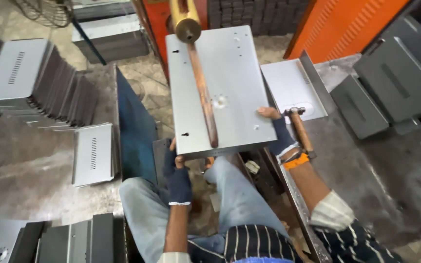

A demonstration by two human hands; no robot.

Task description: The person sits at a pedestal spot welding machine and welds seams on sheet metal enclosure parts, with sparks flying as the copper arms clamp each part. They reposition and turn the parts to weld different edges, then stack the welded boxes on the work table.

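Hands in dark fingerless gloves gripped one grey sheet-metal panel (232,92) at the centre of the view. The left hand (177,171), at seven o'clock of the panel, was closed on its near corner, fingers curled under the edge. The right hand (279,132), at four o'clock, was clamped on the right edge with the thumb lying on top. One copper-coloured rod (203,95) lay across the panel's upper face, running from a brass-coloured cylinder (185,20) at twelve o'clock down to the near edge. One wooden-handled hammer (300,130) lay on the steel workbench (386,165) just beside the right wrist, at three o'clock. One loose slotted panel (93,154) lay on the floor at nine o'clock, and one stack of similar panels (30,80) stood at ten o'clock.
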